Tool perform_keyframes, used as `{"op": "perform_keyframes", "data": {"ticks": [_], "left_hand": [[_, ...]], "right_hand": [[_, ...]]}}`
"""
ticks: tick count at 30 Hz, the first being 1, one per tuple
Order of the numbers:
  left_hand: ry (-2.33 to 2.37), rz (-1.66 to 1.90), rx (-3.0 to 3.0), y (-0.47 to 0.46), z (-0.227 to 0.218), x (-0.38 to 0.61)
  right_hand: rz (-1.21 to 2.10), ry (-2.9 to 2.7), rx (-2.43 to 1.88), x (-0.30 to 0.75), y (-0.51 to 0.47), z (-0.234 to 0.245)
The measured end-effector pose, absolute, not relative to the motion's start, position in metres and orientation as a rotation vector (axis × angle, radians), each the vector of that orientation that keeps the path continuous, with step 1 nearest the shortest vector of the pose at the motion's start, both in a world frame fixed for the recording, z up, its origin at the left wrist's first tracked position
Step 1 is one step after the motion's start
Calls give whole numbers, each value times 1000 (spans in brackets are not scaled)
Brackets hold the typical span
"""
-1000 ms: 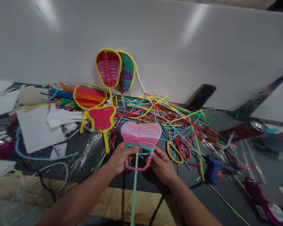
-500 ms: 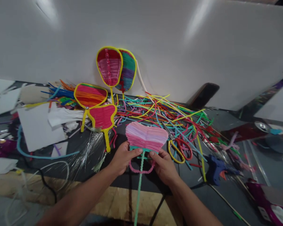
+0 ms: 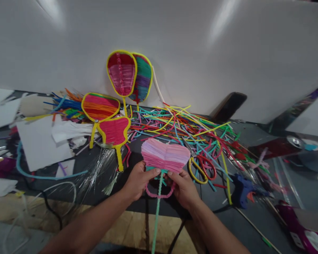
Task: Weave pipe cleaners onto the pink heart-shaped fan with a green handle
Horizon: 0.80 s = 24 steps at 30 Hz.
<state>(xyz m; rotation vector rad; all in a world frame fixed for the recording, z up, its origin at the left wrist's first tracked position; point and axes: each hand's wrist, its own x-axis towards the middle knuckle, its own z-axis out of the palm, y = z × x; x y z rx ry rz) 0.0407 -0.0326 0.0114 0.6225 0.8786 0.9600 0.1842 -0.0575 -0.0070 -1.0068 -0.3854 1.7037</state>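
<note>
Well, at the far left of the frame white sheets [image 3: 2, 111] lie on the tabletop [image 3: 235, 225], then a white card [image 3: 43, 146] with a light blue strand [image 3: 53, 178] curving below it. Left of centre, an orange-and-pink fan [image 3: 100, 109] rimmed in yellow lies against a plain pink fan [image 3: 113, 131] with a yellow handle; above them, a red-and-pink fan [image 3: 125, 76] overlaps a green-and-purple fan [image 3: 145, 79], both propped upright at the wall [image 3: 180, 67]. Low in the middle, my left hand [image 3: 137, 180] pinches the lower left edge of the pink-and-lilac fan [image 3: 165, 155], thumb on top. A pale green stem [image 3: 157, 215] runs down from it, crossing a pink loop [image 3: 165, 195]. My right hand [image 3: 184, 187] grips the opposite edge the same way. Behind is a heap of coloured strands [image 3: 172, 121], with scissors [image 3: 194, 155] at its near side. Farther right come a dark phone [image 3: 229, 107], tilted against the wall, a blue glue gun [image 3: 241, 192] lower down and a red can [image 3: 278, 146] on its side.
</note>
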Motion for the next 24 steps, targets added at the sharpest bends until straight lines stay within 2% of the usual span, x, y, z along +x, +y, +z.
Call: {"op": "perform_keyframes", "data": {"ticks": [24], "left_hand": [[907,905,668,-34,11,41]], "right_hand": [[1742,-382,-987,186,-60,-9]]}}
